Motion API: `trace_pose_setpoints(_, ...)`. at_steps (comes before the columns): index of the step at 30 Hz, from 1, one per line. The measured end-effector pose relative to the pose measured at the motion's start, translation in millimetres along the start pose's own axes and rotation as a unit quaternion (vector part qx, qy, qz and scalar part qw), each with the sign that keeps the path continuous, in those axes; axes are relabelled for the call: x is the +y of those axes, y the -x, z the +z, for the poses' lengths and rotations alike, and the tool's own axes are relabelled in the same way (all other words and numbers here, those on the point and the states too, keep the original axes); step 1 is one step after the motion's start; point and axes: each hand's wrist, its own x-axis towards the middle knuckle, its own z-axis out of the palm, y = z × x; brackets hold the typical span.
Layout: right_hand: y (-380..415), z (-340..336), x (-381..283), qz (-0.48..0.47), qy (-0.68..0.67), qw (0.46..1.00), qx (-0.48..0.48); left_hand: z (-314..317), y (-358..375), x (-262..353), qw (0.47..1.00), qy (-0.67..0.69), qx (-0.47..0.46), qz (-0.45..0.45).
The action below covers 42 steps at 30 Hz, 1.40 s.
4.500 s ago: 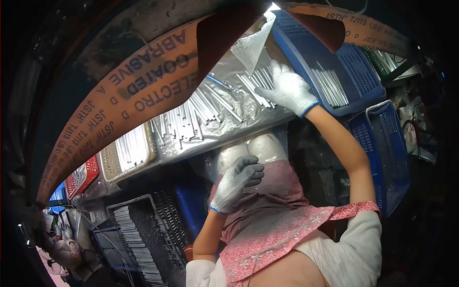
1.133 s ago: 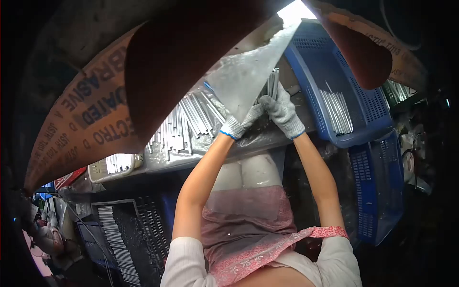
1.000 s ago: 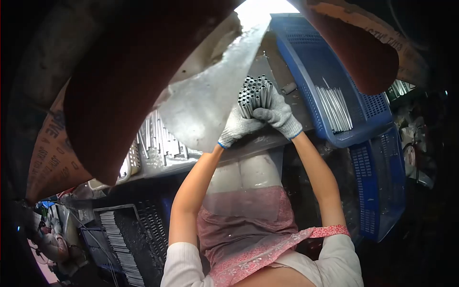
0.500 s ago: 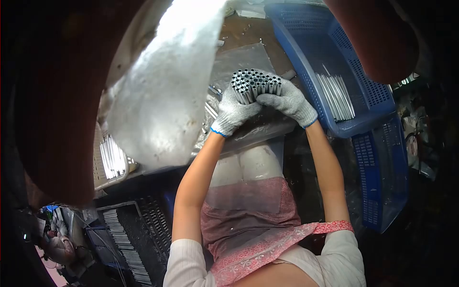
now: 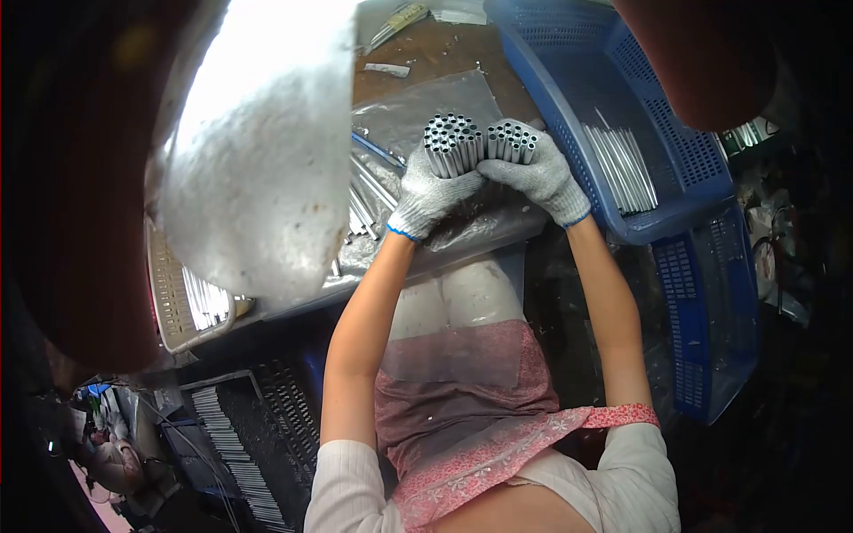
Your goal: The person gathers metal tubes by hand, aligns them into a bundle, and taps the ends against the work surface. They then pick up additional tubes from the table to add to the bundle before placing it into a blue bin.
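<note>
Left white knit-gloved hand (image 5: 428, 193) wrapped round larger bundle of silver metal tubes (image 5: 454, 149); right white knit-gloved hand (image 5: 544, 180) grips smaller silver tube bundle (image 5: 512, 146), both over greyish plastic sheet (image 5: 462, 96). Tricky bit: squeeze evenly, hold open ends level, thumbs close.

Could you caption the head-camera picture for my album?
A gloved left hand grips a larger bundle of silvery tubes, a gloved right hand a smaller bundle, near a blue basket.

Plastic sheet (image 5: 267, 169) hides part of bench (image 5: 449, 55), loose tubes (image 5: 377, 185). Left hand (image 5: 429, 197) and right hand (image 5: 544, 182) hide lower ends of tube bundles (image 5: 453, 158). Blue basket (image 5: 641, 236) cut by top edge. Background person (image 5: 115, 464) too blurred to read.
</note>
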Motion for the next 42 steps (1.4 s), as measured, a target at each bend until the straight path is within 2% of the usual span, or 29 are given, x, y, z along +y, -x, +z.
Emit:
trace_pose_setpoints(1,0.5,0.0,-4.9,0.017,-0.005,1.0,0.003,2.1,1.4,-0.8,0.998,0.054,0.012,0.003)
trace_pose_setpoints(2,1.3,0.3,-7.5,0.035,-0.01,0.999,0.006,2.4,1.1,-1.7,0.999,0.053,0.011,0.003)
trace_pose_setpoints(5,-0.4,3.9,-7.6,0.03,-0.026,0.999,0.009,1.5,-1.2,-3.9,0.999,-0.005,0.015,0.03)
trace_pose_setpoints(7,-1.2,6.1,-8.6,0.034,-0.049,0.998,0.005,-0.6,-2.0,-8.4,0.995,0.099,-0.023,0.012)
trace_pose_setpoints(10,-2.7,6.0,-2.7,0.012,-0.029,0.999,0.028,-1.0,-4.5,-8.6,0.994,0.104,-0.021,0.005)
trace_pose_setpoints(12,-4.3,1.8,5.2,0.048,0.026,0.997,0.053,-0.4,-4.6,-8.1,0.992,0.123,-0.028,-0.011)
trace_pose_setpoints(13,-5.9,1.8,7.1,0.015,0.034,0.998,0.053,-0.4,-5.1,-8.4,0.992,0.123,-0.023,-0.026)
trace_pose_setpoints(17,-3.0,5.7,-5.0,0.032,0.038,0.998,0.042,2.0,-3.1,0.1,0.99,0.132,0.005,-0.041)
trace_pose_setpoints(19,-3.8,9.2,-6.6,-0.039,0.091,0.993,0.063,2.0,-3.0,-5.9,0.987,0.154,0.007,-0.051)
trace_pose_setpoints(20,-4.6,8.7,-6.1,-0.04,0.091,0.993,0.063,2.2,-3.4,-8.9,0.983,0.175,0.008,-0.062)
trace_pose_setpoints(22,-5.8,8.9,-2.4,-0.119,0.177,0.975,0.067,-0.3,-4.0,-6.0,0.977,0.199,-0.008,-0.069)
trace_pose_setpoints(24,-4.4,11.5,4.4,-0.085,0.145,0.982,0.081,-3.4,-3.3,-3.8,0.972,0.222,-0.023,-0.077)
trace_pose_setpoints(26,-2.6,12.8,8.7,-0.051,0.112,0.988,0.095,-5.6,-1.3,-2.1,0.986,0.165,-0.008,-0.04)
trace_pose_setpoints(28,-1.8,13.5,9.9,-0.011,0.102,0.989,0.105,-3.9,2.1,1.8,0.985,0.166,0.007,-0.04)
trace_pose_setpoints(30,-2.9,14.5,10.2,-0.014,0.107,0.989,0.105,-5.1,4.3,3.3,0.985,0.168,0.023,-0.04)
trace_pose_setpoints(32,-4.0,15.4,9.4,-0.017,0.113,0.988,0.103,-9.1,5.9,2.8,0.982,0.169,-0.026,-0.076)
trace_pose_setpoints(33,-6.0,15.5,7.0,-0.074,0.184,0.975,0.105,-7.4,6.0,-3.3,0.982,0.169,-0.025,-0.075)
trace_pose_setpoints(34,-7.5,15.8,4.3,-0.13,0.252,0.953,0.105,-3.7,6.8,-12.0,0.978,0.196,0.019,-0.072)
trace_pose_setpoints(35,-8.4,16.9,0.8,-0.13,0.252,0.953,0.104,-2.1,7.5,-21.0,0.971,0.221,0.063,-0.07)
trace_pose_setpoints(37,-9.3,19.7,-6.2,-0.25,0.311,0.915,0.061,-9.3,7.7,-16.0,0.968,0.237,0.03,-0.078)
trace_pose_setpoints(38,-8.7,19.9,-7.3,-0.25,0.31,0.915,0.06,-12.0,8.4,-13.5,0.964,0.252,-0.004,-0.086)
trace_pose_setpoints(39,-7.4,19.1,-8.2,-0.261,0.307,0.914,0.039,-7.5,10.4,-12.8,0.948,0.297,0.041,-0.103)
trace_pose_setpoints(40,-6.1,18.9,-8.9,-0.272,0.305,0.913,0.017,-10.3,8.1,-20.4,0.948,0.297,0.042,-0.103)
trace_pose_setpoints(42,-3.8,20.1,-9.0,-0.266,0.312,0.912,0.016,-17.3,0.6,-33.6,0.995,0.101,-0.017,-0.003)
